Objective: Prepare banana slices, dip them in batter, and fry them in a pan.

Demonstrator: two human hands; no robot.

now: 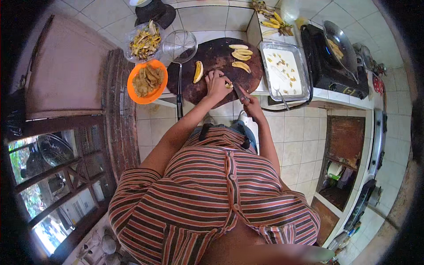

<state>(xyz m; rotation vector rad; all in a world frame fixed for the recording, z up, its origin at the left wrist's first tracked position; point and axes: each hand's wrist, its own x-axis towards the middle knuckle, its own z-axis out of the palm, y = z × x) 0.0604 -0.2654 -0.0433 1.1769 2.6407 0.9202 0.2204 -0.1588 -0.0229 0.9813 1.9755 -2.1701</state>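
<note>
My left hand [217,85] rests on a dark round wooden board [217,56], its fingers holding a piece of peeled banana [229,85]. In my right hand [253,107] is a knife [239,92], its blade pointing up and left beside that piece. One whole peeled banana [198,72] lies left of my left hand. Several more peeled bananas [241,56] lie at the board's upper right. Right of the board, a metal tray [303,94] contains white batter [277,79] with small cut banana pieces. A spoon [281,96] leans over the tray's near edge.
A wire skimmer [180,46] lies over the board's left edge. Further left are an orange plate [131,86] of fried food and a clear bag of banana peels [145,41]. At right, a wok [347,53] with food sits on a lit stove [319,63]. Unpeeled bananas [276,22] lie behind.
</note>
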